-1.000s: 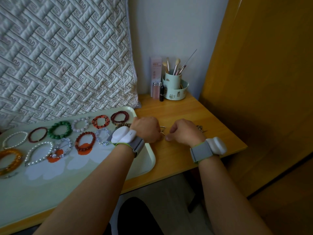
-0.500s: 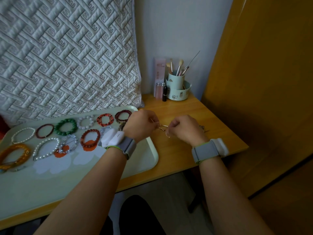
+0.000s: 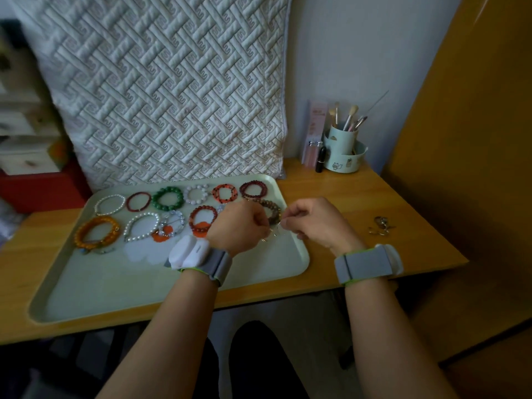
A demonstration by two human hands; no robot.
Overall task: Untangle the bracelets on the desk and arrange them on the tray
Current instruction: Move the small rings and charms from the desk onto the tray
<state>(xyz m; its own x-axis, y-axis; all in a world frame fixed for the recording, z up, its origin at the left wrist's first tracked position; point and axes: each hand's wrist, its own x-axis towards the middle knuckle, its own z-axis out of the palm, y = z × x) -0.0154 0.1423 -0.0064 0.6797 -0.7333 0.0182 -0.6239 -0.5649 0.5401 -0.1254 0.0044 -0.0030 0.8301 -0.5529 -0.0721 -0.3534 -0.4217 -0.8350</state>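
Observation:
A pale green tray (image 3: pixel 95 286) lies on the wooden desk (image 3: pixel 359 197). Several bead bracelets sit in two rows at its far end, among them a green one (image 3: pixel 167 198), a white pearl one (image 3: pixel 110 204) and an amber one (image 3: pixel 96 232). My left hand (image 3: pixel 240 224) and my right hand (image 3: pixel 312 221) are held close together above the tray's right end. Both pinch a thin metal chain bracelet (image 3: pixel 273 233) stretched between them. A small tangle of metal bracelets (image 3: pixel 380 225) lies on the desk to the right of my right hand.
A quilted white cushion (image 3: pixel 161 90) leans against the wall behind the tray. A mint brush holder (image 3: pixel 344 151) with brushes and a dark lipstick (image 3: pixel 320 159) stand at the desk's back right corner. A yellow wooden panel (image 3: pixel 475 139) borders the desk on the right.
Both hands have lifted the thin chain bracelet off the desk and carried it left, over the tray's right end. The view has shifted left too.

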